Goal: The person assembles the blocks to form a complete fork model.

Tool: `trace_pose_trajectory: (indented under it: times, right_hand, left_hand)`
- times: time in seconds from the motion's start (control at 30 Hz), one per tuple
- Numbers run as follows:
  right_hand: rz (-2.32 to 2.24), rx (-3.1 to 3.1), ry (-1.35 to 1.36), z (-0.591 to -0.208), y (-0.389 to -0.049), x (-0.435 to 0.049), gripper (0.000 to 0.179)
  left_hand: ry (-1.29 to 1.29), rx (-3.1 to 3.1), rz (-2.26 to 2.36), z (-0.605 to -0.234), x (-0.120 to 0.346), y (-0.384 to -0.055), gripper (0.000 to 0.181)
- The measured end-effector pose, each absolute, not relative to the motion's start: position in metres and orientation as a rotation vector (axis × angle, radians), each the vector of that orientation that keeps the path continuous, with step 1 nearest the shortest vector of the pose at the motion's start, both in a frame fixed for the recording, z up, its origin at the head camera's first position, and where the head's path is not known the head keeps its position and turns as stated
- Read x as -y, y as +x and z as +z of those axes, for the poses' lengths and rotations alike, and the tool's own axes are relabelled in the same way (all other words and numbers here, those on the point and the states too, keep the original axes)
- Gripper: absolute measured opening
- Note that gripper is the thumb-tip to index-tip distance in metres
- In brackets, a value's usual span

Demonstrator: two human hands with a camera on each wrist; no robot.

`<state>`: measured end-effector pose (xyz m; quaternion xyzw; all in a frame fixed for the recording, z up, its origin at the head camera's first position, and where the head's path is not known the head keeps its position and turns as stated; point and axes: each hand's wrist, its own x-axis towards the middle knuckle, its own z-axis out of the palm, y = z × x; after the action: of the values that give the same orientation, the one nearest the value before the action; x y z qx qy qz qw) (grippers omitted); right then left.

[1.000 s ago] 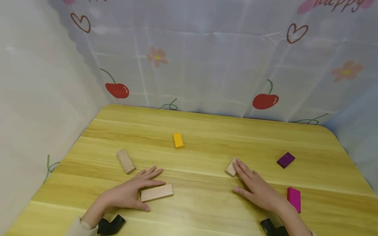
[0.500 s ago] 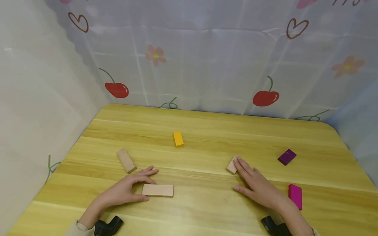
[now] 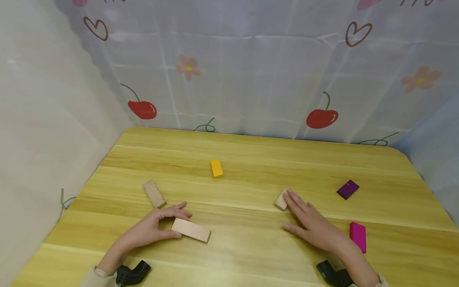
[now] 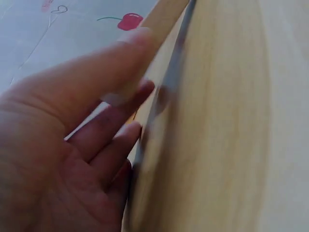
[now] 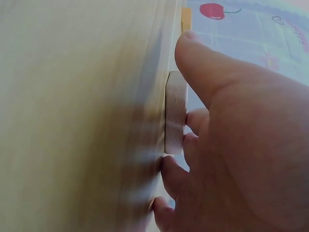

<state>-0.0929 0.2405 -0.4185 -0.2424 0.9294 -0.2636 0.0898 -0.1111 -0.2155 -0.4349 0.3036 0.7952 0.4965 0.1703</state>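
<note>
My left hand [image 3: 151,229] pinches one end of a plain wooden block [image 3: 192,230] between thumb and forefinger. In the left wrist view that block [image 4: 163,21] runs up from the thumb, and its far part stands clear of the tabletop. The other left fingers reach past it, partly curled. My right hand [image 3: 314,229] rests straight fingers on a second plain wooden block [image 3: 281,202], partly covering it, with the thumb held apart. In the right wrist view this block [image 5: 175,113] lies flat on the table beneath the fingertips.
On the wood-grain table [image 3: 247,255] lie a third plain block [image 3: 154,194] behind my left hand, a yellow block [image 3: 216,168] farther back, a purple block [image 3: 348,189] at the right, and a magenta block [image 3: 358,237] beside my right wrist. A printed curtain [image 3: 244,79] hangs behind.
My left fingers and thumb have closed on the plain block, and its right end has swung toward the near edge. My right hand stays on its block.
</note>
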Motion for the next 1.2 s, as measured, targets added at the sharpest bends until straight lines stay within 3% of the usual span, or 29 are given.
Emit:
trace_pose_trajectory:
  times: [0.37, 0.77, 1.2]
  right_hand:
    - [-0.810, -2.755, -0.726, -0.417, -0.093, -0.242, 0.075]
    - [-0.819, -2.739, -0.724, -0.416, -0.093, -0.243, 0.075]
    - [-0.812, -2.754, -0.710, -0.416, -0.092, -0.240, 0.074]
  left_hand:
    - [0.713, -1.960, 1.716, -0.420, 0.199, -0.119, 0.035]
    - [0.535, -2.027, 1.734, -0.388, 0.115, -0.138, 0.034]
    - [0.536, -1.919, 1.799, -0.410, 0.040, -0.145, 0.030]
